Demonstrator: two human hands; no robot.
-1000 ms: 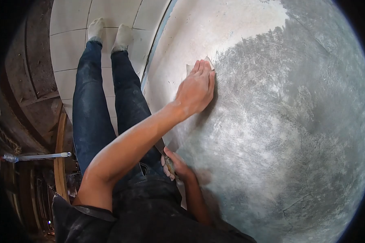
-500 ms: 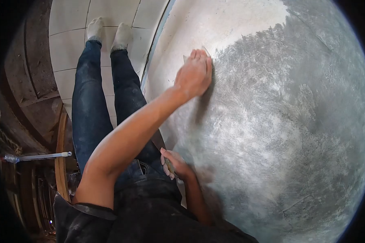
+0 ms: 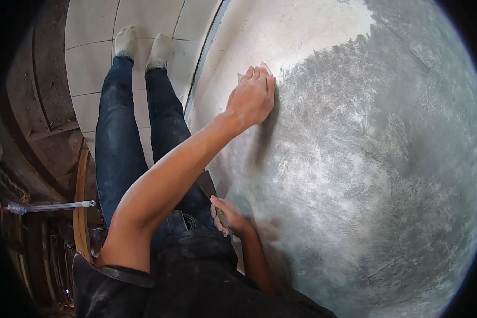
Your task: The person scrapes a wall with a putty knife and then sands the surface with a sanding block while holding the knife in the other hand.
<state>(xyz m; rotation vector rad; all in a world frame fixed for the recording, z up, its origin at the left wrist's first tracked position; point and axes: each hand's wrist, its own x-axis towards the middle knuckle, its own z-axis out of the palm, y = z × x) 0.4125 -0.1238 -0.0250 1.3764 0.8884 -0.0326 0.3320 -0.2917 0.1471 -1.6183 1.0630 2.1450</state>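
Note:
My left hand [image 3: 253,95] reaches across my body and presses against the wall, its back toward me. Its fingers lie close together over a thin flat scraper-like piece [image 3: 265,67], whose pale corners stick out on both sides of the fingertips; the palm hides the rest. Under it, grey coating meets a bare whitish patch. Low at my waist, my right hand [image 3: 229,217] is wrapped round the handle of a putty knife [image 3: 206,184], its dark blade pointing up toward my thigh. The grey coated wall [image 3: 323,175] fills the right side, mottled with shiny streaks.
A whitish uncoated area [image 3: 297,26] remains at the top of the wall. Pale floor tiles [image 3: 90,63] run beside it, with my socked feet [image 3: 159,50] on them. To the left are wooden beams [image 3: 80,212] and a thin pole [image 3: 58,205] with a clear end.
My left hand has shifted very slightly down and left on the wall, while the whole view has tilted a little. My right hand keeps its hold on the putty knife at the waist.

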